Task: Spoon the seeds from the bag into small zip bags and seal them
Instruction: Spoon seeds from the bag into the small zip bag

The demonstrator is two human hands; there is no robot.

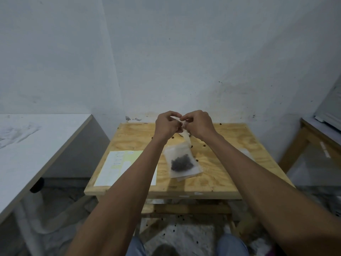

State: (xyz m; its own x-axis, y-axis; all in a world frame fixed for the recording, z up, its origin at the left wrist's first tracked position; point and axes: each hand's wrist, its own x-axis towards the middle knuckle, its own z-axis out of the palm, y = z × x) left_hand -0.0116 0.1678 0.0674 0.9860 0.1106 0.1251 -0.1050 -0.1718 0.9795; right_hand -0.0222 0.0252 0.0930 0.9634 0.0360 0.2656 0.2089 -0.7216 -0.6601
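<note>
You are holding a small zip bag [185, 134] up above the far part of the plywood table [217, 174], pinched at its top between both hands, and it hangs down from your fingers as a pale, see-through strip. Your left hand [166, 126] has its fingers curled in with thumb and forefinger nipping the bag's upper edge; your right hand [198, 123] does the same from the other side, the fingertips of both almost meeting. Whether the zip is pressed closed there is too small to tell.

Just below and nearer to you, a filled zip bag [181, 161] lies flat on the table with a dark clump of seeds [182, 162] inside it, resting on at least one more bag beneath. Loose seeds are scattered on the tabletop around it and on the floor near your knees.

Left of the filled bag, partly under your left forearm, lies a paper sheet [118, 167]. A white table [36, 145] stands further left, and another wooden table [313, 137] at the right edge.
</note>
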